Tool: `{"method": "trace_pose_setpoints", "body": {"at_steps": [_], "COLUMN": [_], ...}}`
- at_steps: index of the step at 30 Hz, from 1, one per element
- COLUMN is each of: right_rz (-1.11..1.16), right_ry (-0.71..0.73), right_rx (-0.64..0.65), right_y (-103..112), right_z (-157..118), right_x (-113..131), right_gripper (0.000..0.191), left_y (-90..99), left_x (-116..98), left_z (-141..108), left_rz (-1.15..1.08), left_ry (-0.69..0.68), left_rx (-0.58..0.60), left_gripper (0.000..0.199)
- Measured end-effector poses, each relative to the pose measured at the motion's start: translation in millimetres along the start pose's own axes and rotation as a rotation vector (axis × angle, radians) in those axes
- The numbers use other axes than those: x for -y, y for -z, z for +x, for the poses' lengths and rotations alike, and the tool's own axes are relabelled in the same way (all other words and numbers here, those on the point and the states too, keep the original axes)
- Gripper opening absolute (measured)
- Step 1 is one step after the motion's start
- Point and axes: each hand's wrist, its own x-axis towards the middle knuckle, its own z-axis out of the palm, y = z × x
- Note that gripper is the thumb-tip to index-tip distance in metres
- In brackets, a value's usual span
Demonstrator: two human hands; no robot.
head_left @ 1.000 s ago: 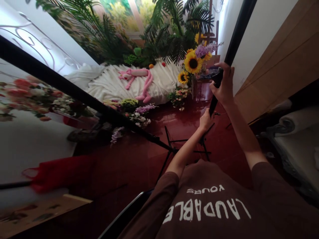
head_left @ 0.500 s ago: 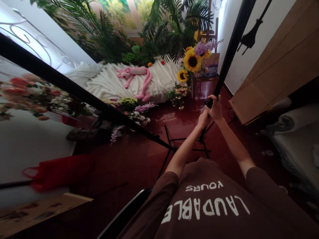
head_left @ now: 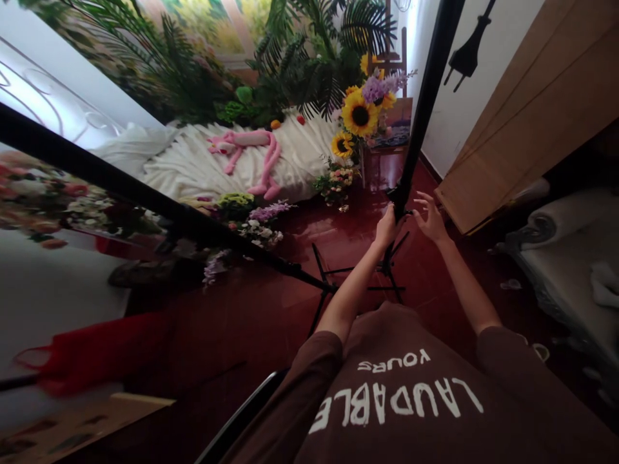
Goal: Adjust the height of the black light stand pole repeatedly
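Observation:
A tall black light stand (head_left: pixel 422 116) rises in front of me, its splayed legs on the red floor. My left hand (head_left: pixel 387 227) is wrapped round its pole, just below a dark clamp collar (head_left: pixel 398 196). Just right of the pole is my right hand (head_left: pixel 430 218), fingers apart and bent, its fingertips close to a small knob (head_left: pixel 409 212). Whether they touch the knob I cannot tell. A black power plug (head_left: pixel 468 57) hangs on its cord near the upper part of the pole. Another black stand (head_left: pixel 193 222) slants across the left side.
A pink plush toy (head_left: pixel 251 138) lies on a white draped cloth (head_left: pixel 300 154). Sunflowers (head_left: pixel 360 115) and a small easel (head_left: pixel 391 122) stand behind the pole. Cardboard (head_left: pixel 488 167) leans at right, near a wrapped roll (head_left: pixel 570 225). A red bag (head_left: pixel 97 351) is at left.
My right hand has let go of the pole and moved right, its fingers opening. My left hand stays on the pole, slightly lower. The whole view has shifted a little.

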Motion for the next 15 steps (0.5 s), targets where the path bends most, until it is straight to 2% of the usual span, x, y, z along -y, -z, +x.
{"method": "trace_pose_setpoints", "body": {"at_steps": [4, 9, 15], "right_rz": [0.062, 0.224, 0.511], "right_ry": [-0.188, -0.424, -0.782], "right_rx": [0.046, -0.058, -0.159], "right_y": [-2, -11, -26], "right_z": [-11, -5, 13], "right_x": [-14, -6, 3], "right_gripper": [0.046, 0.039, 0.036], "left_y": [-1.4, -1.8, -2.8], "left_x": [1, 2, 4], "left_z": [0, 1, 1], "left_rz": [-0.007, -0.010, -0.029], "left_ry": [-0.010, -0.006, -0.013], "left_rx": [-0.015, -0.018, -0.021], "left_gripper": [0.053, 0.054, 0.051]}}
